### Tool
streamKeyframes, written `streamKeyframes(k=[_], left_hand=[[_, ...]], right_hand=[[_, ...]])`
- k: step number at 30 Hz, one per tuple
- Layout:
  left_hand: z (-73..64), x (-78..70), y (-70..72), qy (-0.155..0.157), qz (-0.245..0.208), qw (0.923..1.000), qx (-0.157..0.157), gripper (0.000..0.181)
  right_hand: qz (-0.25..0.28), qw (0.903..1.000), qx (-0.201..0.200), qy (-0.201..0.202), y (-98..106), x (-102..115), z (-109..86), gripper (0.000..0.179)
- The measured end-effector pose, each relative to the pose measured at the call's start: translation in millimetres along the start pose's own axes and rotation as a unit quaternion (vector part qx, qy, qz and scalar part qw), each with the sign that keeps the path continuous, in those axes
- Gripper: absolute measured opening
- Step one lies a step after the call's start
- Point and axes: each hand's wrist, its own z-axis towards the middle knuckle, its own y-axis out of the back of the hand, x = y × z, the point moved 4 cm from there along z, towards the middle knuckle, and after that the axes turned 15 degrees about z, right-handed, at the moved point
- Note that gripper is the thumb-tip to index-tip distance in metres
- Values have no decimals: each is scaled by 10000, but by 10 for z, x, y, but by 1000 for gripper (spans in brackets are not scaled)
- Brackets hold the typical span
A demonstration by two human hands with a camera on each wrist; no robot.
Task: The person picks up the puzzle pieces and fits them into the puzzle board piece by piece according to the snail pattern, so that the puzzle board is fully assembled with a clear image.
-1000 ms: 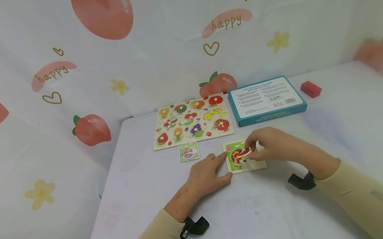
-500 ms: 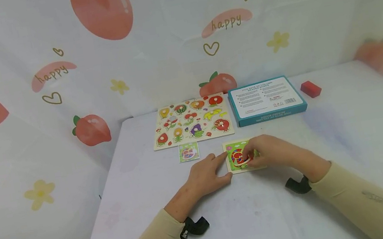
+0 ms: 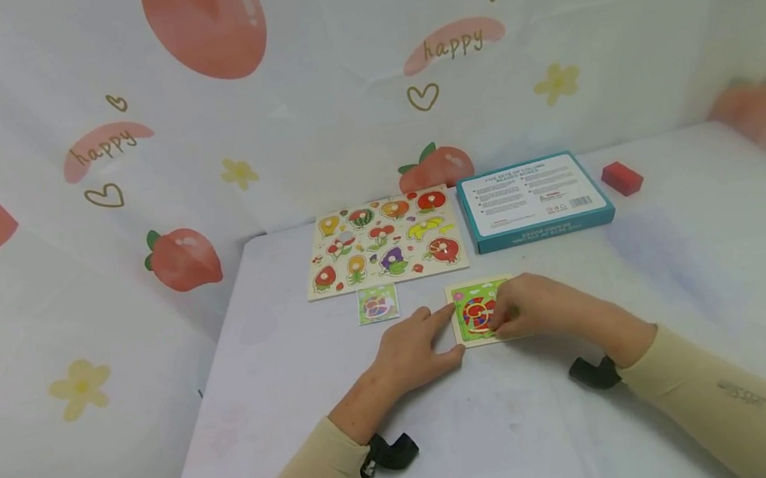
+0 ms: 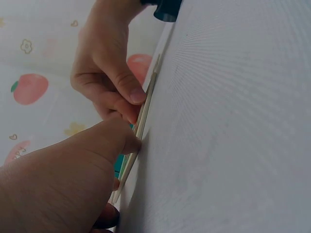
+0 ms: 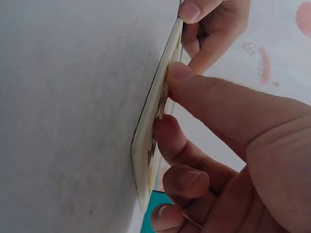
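Observation:
A small square snail puzzle board (image 3: 471, 293) with a green picture and pale wooden border lies flat on the table. My right hand (image 3: 541, 302) bends over its right half. In the right wrist view, its thumb and index fingertip pinch a thin puzzle piece (image 5: 162, 108) low against the board; the piece is mostly hidden by the fingers. The red and blue shell (image 3: 475, 313) shows left of these fingers. My left hand (image 3: 409, 351) rests at the board's left side, index finger extended to the left edge and thumb at the near left corner.
A fruit peg puzzle (image 3: 384, 243) lies behind, with a small picture card (image 3: 377, 304) at its near edge. Right of it are a teal-edged box (image 3: 536, 198) and a red block (image 3: 621, 179). A patterned cloth (image 3: 331, 112) hangs behind the table.
My right hand has come down and slightly left, toward me, and the piece, earlier tilted above the board, is now low against it. My left hand stays in place.

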Motion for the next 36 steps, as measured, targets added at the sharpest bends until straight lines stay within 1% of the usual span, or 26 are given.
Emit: streamKeyframes(k=[5, 9, 16, 21, 26, 32, 36], left_hand=[[4, 11, -14, 0, 9, 10000, 13, 68], [8, 6, -14, 0, -44, 10000, 21, 68], [10, 7, -5, 21, 1, 10000, 44, 67], [11, 9, 3, 12, 79, 10000, -7, 67], [11, 9, -3, 15, 111, 9999, -7, 67], [17, 6, -3, -32, 40, 10000, -30, 68], [16, 3, -2, -54, 51, 10000, -16, 67]], right_hand=[[2, 9999, 13, -107, -10, 13, -2, 15], [34, 10000, 82, -30, -7, -13, 7, 14], [483, 9988, 108, 2, 13, -59, 14, 15], [563, 9984, 68, -33, 34, -60, 19, 12], [379, 9993, 9, -55, 48, -83, 27, 13], [-65, 9996, -83, 280, 47, -75, 47, 16], [-173, 9988, -42, 447, 17, -46, 44, 26]])
